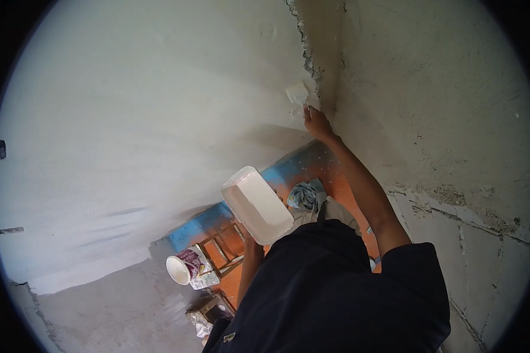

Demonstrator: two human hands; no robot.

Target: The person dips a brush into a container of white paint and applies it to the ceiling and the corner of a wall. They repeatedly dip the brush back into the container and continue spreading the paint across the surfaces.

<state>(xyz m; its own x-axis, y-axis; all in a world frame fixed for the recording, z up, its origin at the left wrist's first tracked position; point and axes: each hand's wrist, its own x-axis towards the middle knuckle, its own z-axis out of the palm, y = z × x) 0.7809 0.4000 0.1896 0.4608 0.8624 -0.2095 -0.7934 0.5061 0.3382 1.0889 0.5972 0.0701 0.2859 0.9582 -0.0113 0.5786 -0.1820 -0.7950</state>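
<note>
My right hand is stretched up to the white wall. It is closed around the handle of a wide, flat paintbrush whose pale head lies against the wall, next to a rough, broken edge. Lower down, my left hand holds a deep white rectangular tray from below, tilted in front of my body; most of those fingers are hidden behind it. Whitish material coats the inside of the tray, but its depth is hard to judge.
A white and purple bucket stands on a splattered step stool or ladder at lower left. Near my legs lies a bundled cloth on the orange floor. A bare grey wall meets the white one at right.
</note>
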